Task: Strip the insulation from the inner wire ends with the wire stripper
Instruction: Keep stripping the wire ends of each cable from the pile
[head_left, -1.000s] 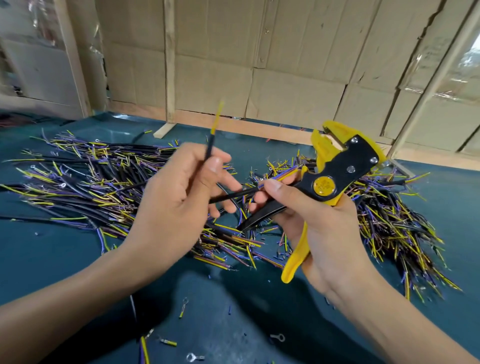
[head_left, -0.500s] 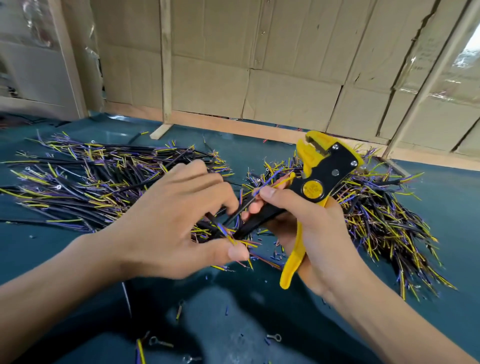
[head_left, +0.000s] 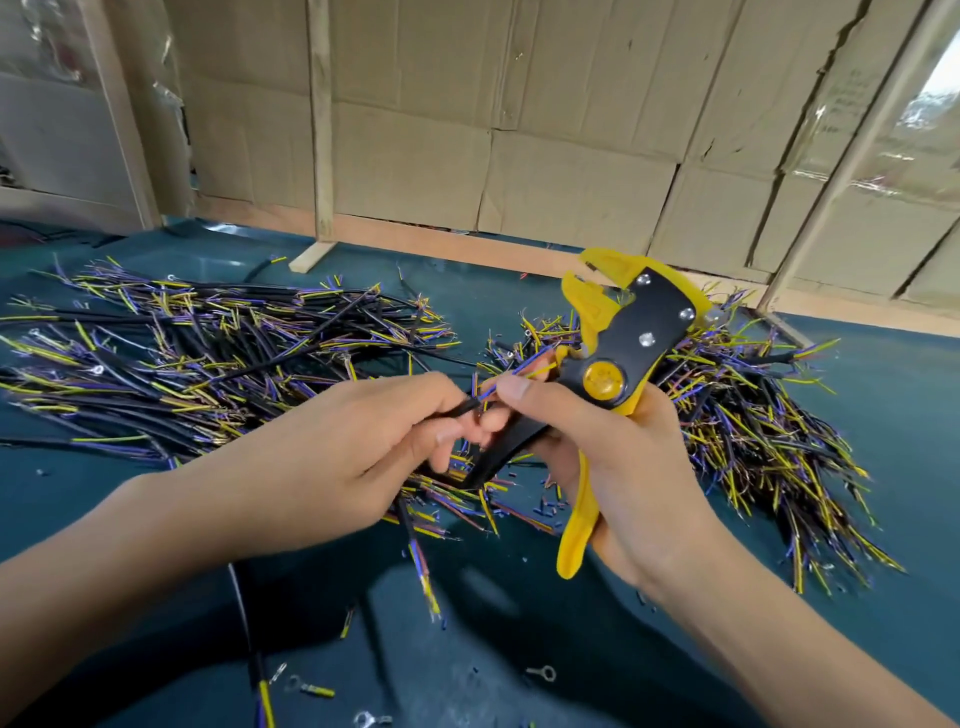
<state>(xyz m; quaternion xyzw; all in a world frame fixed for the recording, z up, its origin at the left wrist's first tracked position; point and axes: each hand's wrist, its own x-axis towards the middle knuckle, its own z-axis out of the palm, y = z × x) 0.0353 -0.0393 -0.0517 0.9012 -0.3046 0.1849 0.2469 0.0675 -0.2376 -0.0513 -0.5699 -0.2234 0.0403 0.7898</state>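
The bench (head_left: 883, 415) is covered in a smooth dark teal sheet, and two loose heaps of cut cable lie on it: a wide left pile (head_left: 197, 358) and a bristly right pile (head_left: 753, 426), both black-sheathed with thin yellow, blue and purple inner wires fanning out at the ends. Above the gap between them the right hand (head_left: 613, 467) is clenched round the wire stripper (head_left: 618, 353), a hard plastic tool with a yellow body, a black riveted side plate and a round yellow dial; its head points up and away, with nothing in its mouth. The left hand (head_left: 353, 462) grips one black cable (head_left: 462, 408), whose blue and yellow inner wire ends (head_left: 519, 370) the right thumb and fingers pinch just beside the tool. Tiny offcuts and metal ring terminals (head_left: 543, 673) dot the near bench. The likely risks: the thin, springy wires could slip out of the pinch before they reach the notch, or two could enter together and be nicked, since they lie tight against each other.
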